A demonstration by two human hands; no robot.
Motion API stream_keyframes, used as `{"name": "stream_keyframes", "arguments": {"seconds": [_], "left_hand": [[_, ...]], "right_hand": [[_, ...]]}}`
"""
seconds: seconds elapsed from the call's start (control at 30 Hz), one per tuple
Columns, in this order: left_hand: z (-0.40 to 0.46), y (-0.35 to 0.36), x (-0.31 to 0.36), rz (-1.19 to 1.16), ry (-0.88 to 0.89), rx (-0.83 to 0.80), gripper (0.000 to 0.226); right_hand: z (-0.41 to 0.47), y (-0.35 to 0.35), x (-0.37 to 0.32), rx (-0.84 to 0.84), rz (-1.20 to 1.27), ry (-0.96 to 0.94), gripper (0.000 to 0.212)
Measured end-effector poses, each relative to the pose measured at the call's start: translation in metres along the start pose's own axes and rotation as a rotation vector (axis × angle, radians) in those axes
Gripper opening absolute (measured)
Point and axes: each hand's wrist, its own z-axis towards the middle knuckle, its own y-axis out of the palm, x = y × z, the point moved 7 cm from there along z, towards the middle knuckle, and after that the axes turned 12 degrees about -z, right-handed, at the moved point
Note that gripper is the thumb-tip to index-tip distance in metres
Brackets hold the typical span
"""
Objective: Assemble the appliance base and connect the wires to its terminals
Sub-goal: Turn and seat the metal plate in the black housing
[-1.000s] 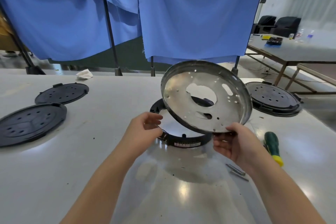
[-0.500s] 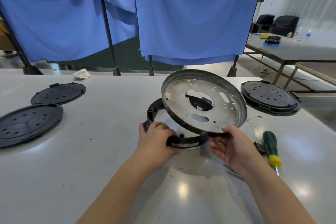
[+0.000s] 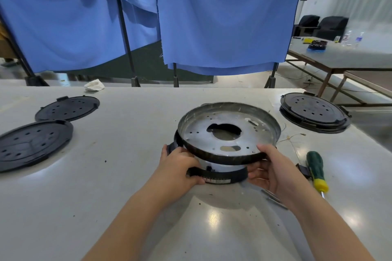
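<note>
Metal plate [image 3: 228, 131]: a thin stamped pan with a raised rim, a large centre hole and many small punched holes. It sits tilted over the black plastic ring [image 3: 218, 176], its near edge lifted clear of the ring's front wall. It looks light and stiff, yet thin enough to flex if you squeeze across it.
Black plastic ring: it lies on the table [image 3: 127, 176] directly under the plate, with a label strip on its front wall. It is probably light and likely to skid on the glossy top unless you pin it.
Left hand [image 3: 180, 165]: your fingers curl over the ring's near-left wall, clamped on it, with the plate's rim just above your knuckles.
Right hand [image 3: 269, 167]: your thumb lies on top of the plate's near-right rim and your fingers curl beneath, pinching that edge.
Where to hold: keep to the plate's outer rim at opposite sides; stamped edges and hole burrs may be sharp, so avoid hooking fingers through the centre hole.
Seating: judged from the tilt, the plate needs levelling over the ring, and any tabs aligned, before you press down.
Wires [image 3: 292, 137]: thin strands lie on the table just right of the plate. They are delicate; keep them from being trapped under the rim.
Screwdriver [image 3: 316, 169]: green and yellow handle, to the right of the ring, just beyond your right hand.
</note>
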Motion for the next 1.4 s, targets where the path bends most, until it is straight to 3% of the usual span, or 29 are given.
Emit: {"name": "stream_keyframes", "arguments": {"seconds": [0.17, 0.33, 0.53, 0.7, 0.8, 1.1, 1.23, 1.4], "left_hand": [[-0.005, -0.008, 0.007, -0.058, -0.009, -0.002, 0.018], [-0.009, -0.032, 0.004, -0.265, -0.058, 0.131, 0.027], [-0.012, -0.045, -0.003, -0.421, -0.156, 0.183, 0.024], [-0.014, -0.050, -0.010, -0.594, -0.315, 0.286, 0.054], [-0.016, -0.047, -0.015, -0.568, -0.421, 0.366, 0.063], [-0.016, -0.038, -0.017, -0.443, -0.504, 0.388, 0.050], [-0.017, -0.038, -0.016, -0.435, -0.486, 0.393, 0.048], [-0.016, -0.039, -0.007, -0.265, -0.431, 0.367, 0.039]], "right_hand": [[-0.004, -0.006, 0.007, -0.002, -0.067, 0.016, 0.033], [-0.006, -0.003, 0.015, -0.014, -0.118, 0.055, 0.041], [-0.010, -0.001, 0.017, -0.034, -0.219, 0.110, 0.042], [-0.014, 0.002, 0.016, -0.067, -0.239, 0.108, 0.041], [-0.016, 0.005, 0.016, -0.063, -0.336, 0.109, 0.045], [-0.024, 0.001, 0.014, -0.021, -0.700, 0.091, 0.073], [-0.027, -0.015, -0.007, 0.151, -0.852, -0.093, 0.081], [-0.042, -0.032, -0.040, 0.561, -0.971, -0.411, 0.061]]}}
